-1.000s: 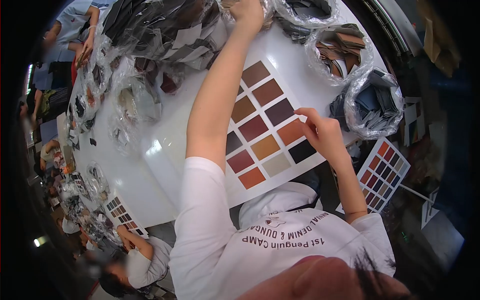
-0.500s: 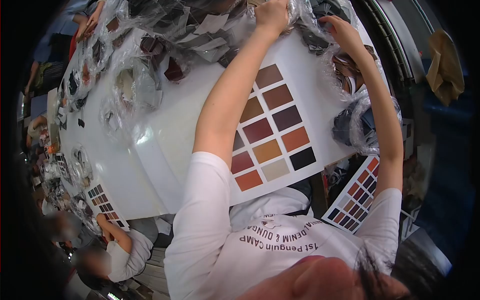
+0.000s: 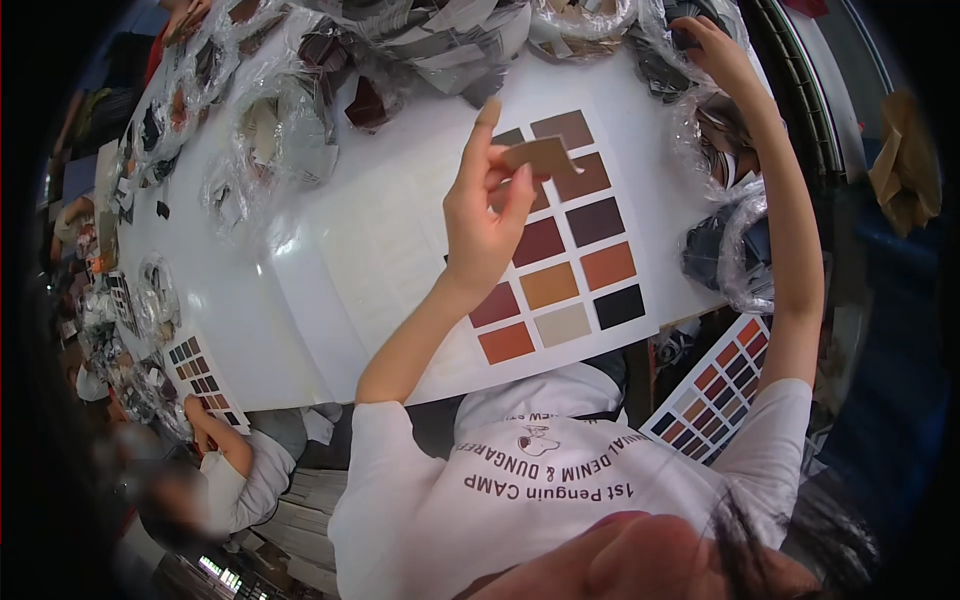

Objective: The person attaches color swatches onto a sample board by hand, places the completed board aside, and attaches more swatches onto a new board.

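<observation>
My left hand (image 3: 485, 215) is raised over a white sample card (image 3: 583, 290), pinching a small brown swatch (image 3: 545, 157) between thumb and fingers. Its index finger points up, with a tan covering on the tip. The card carries rows of rectangles in brown, dark red, orange, ochre, beige and black; my hand and the swatch hide part of it. At the far right of the table, my right hand (image 3: 718, 52) has its fingers bent over a clear plastic bag of grey and dark pieces (image 3: 660, 65). What lies under those fingertips is hard to make out.
Clear bags of cut pieces (image 3: 265, 140) line the table's back and left. A bag of blue-grey pieces (image 3: 705, 250) lies by the right edge. Another colour card (image 3: 705, 390) leans below the right arm. A co-worker (image 3: 235, 480) sits at lower left beside another card (image 3: 205, 385).
My left hand has drawn back from the bags at the rear to above the card, bringing the brown swatch. My right hand stays at the bag, slightly shifted right and upward.
</observation>
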A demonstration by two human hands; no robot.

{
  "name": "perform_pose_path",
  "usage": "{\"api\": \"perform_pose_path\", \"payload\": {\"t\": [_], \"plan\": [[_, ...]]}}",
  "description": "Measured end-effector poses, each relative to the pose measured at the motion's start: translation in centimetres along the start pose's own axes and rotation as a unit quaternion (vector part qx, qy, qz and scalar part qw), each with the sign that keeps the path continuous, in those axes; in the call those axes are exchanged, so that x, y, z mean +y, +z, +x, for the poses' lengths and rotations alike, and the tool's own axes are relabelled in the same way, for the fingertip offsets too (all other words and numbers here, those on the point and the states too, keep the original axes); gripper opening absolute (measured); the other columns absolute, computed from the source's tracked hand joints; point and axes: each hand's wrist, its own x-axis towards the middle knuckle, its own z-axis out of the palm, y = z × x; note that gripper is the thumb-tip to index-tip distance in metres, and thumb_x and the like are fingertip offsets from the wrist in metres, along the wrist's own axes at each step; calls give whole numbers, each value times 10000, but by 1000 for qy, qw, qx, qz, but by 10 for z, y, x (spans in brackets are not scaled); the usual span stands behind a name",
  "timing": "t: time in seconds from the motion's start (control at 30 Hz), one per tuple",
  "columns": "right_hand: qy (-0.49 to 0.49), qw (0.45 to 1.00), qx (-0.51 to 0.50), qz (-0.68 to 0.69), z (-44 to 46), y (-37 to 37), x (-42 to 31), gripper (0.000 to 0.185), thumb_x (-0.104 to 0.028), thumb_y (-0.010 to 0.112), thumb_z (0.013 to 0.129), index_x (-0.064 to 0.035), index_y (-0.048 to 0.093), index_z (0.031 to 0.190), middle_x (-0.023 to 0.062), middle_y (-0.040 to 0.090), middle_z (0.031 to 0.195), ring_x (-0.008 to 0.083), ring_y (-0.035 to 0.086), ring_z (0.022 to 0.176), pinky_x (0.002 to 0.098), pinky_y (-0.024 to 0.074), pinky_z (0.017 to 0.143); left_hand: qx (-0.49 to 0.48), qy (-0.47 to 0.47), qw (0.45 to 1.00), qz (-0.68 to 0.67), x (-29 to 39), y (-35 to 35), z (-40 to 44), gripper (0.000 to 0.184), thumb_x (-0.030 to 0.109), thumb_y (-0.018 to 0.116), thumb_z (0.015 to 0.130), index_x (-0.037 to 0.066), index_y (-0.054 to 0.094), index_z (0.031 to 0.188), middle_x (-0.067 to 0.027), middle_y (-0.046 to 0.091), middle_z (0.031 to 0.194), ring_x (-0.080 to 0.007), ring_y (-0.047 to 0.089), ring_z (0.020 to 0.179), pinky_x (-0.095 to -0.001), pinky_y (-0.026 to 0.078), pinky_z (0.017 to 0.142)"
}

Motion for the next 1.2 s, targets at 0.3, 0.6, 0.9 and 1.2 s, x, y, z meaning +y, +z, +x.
{"api": "perform_pose_path", "payload": {"t": [0.3,0.6,0.9,1.2], "plan": [[41,987,26,-153,-1,-19,-25,244,-120,592,888,-181,574,1124,56,638,1087,333,640,943,429,520,768,65,-195,977,52,-14,-73,-124,231,80,502,982,6,461,1197,-105,682,924,-157,681,780,-228,490,623],[65,971,78,-216,-23,-60,-90,158,-194,542,901,-154,633,1024,32,639,1001,287,665,809,403,513,709,11,-102,986,129,-14,-86,-143,230,64,474,982,17,478,1207,-112,718,920,-177,704,844,-275,540,694],[103,953,-60,280,-99,-28,-280,114,82,582,855,16,613,943,64,684,873,128,671,789,250,530,704,21,-32,976,213,-22,-104,-123,65,31,615,881,44,611,944,-98,700,989,-213,656,807,-305,517,660],[218,752,-222,581,-112,62,-324,113,25,649,877,13,552,934,31,625,777,101,621,683,227,507,646,-49,20,964,259,-34,-107,-96,156,50,730,750,116,665,875,-55,587,769,-233,581,725,-341,452,627]]}}
